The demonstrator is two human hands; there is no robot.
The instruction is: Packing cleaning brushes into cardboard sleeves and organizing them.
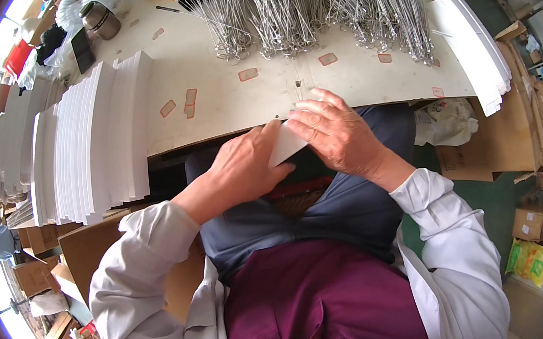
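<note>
A small white card piece [287,143], perhaps the end of a narrow box, is held over my lap just off the table's near edge. My left hand [244,162] grips it from the left, thumb below and fingers above. On its right side lies my right hand [341,136], fingers stretched out and slightly apart, touching the card's upper edge. Its fingertips are a little blurred and its thumb is hidden. Beyond both hands, bundles of thin metal skewers [282,27] with ring ends lie across the far side of the table.
Stacked white flat cartons [81,144] stand on the table's left; another white stack [472,46] sits at its right edge. A steel flask [100,20] and a dark phone [82,50] are at the far left. Cardboard boxes [471,159] and a plastic bag [447,121] are beside my right leg.
</note>
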